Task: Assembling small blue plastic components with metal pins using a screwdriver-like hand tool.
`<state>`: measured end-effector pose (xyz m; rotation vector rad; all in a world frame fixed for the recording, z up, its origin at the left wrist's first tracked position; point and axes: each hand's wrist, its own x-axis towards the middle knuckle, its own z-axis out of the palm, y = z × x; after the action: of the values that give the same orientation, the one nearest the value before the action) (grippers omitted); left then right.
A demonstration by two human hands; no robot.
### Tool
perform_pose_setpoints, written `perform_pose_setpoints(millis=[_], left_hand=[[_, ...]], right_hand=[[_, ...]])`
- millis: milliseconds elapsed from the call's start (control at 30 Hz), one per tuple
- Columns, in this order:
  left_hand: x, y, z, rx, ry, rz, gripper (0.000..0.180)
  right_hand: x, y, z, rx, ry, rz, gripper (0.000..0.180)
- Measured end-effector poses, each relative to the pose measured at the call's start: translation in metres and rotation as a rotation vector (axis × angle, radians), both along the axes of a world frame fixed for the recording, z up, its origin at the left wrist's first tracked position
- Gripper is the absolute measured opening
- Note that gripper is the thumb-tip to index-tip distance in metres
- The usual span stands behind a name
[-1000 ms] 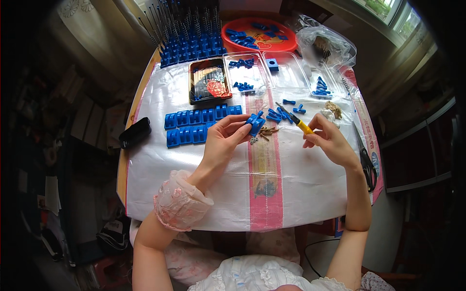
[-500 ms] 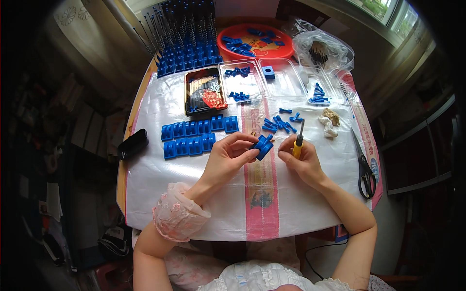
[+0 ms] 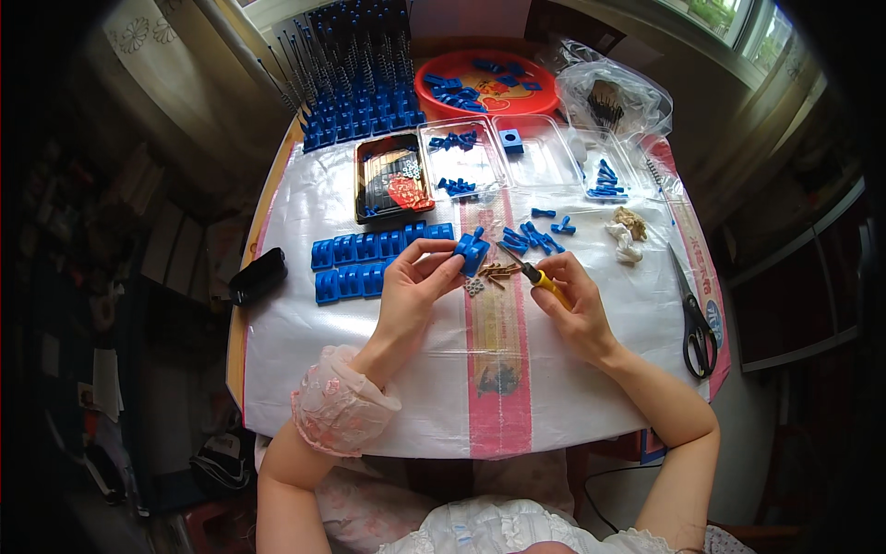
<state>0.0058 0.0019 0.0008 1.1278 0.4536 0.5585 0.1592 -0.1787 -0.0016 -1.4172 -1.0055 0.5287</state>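
My left hand pinches a blue plastic bracket-like part above the middle of the table. In my right hand is a yellow-handled screwdriver, its dark shaft angled up and left toward that part, the tip just short of it. Beneath and beside the part lie several brass-coloured screws and a small cluster of silver nuts. Two rows of similar blue parts stand left of my left hand. Small loose blue pieces lie beyond the screwdriver.
A black tray and clear plastic trays stand farther back. Behind them are a red basin and a dense group of blue bases with springs. Black-handled scissors lie right; a black case sits left.
My left hand has moved left and away from me with the blue part, uncovering the screws and nuts. The screwdriver has swung from upright to pointing left toward the part.
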Motion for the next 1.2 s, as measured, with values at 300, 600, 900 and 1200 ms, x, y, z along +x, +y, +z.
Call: perform_pose_setpoints(millis=[300,600,900,1200], left_hand=[[-0.002,0.0,0.0,-0.028,0.006,0.076,0.024],[-0.003,0.002,0.0,-0.013,0.025,0.081,0.023],[-0.002,0.001,0.001,-0.022,0.032,0.048,0.024],[-0.002,0.0,0.0,0.043,0.051,0.033,0.025]], right_hand=[[0.008,-0.006,0.014,-0.033,-0.511,-0.111,0.017],[0.007,-0.006,0.017,-0.023,-0.52,-0.116,0.016],[0.008,-0.005,0.018,-0.04,-0.539,-0.127,0.015],[0.007,-0.005,0.017,-0.056,-0.538,-0.134,0.014]])
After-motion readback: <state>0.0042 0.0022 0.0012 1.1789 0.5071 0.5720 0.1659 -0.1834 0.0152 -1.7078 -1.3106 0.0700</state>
